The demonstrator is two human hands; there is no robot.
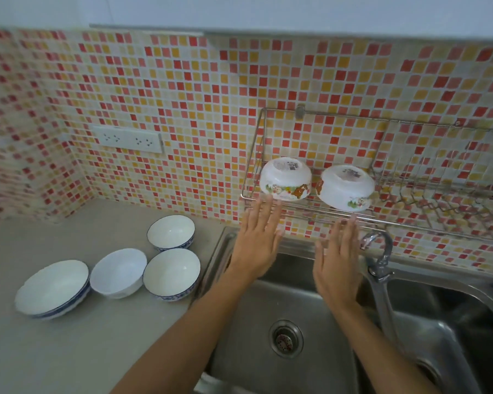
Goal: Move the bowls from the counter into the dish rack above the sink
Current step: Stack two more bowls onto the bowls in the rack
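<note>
Both hands empty, fingers spread flat. Left hand [258, 240] just below the cartoon-printed white bowl [285, 179]; right hand [337, 263] under the second printed white bowl [346, 187]. Both bowls upturned in the wall-mounted steel wire dish rack [410, 191] over the stainless steel sink [268, 302]. Four white bowls on the grey counter [69, 351]: two blue-rimmed [171, 232] [172, 273], one scalloped plain [118, 273], one wide blue-edged [53, 288].

A mosaic wall of small red, orange and cream square tiles [182, 109] is wrapping round the corner behind a pale grey stone worktop [69, 351], carrying a white double socket plate [127, 138]; dim, even light is falling across a plain white upper wall [268, 9]
</note>
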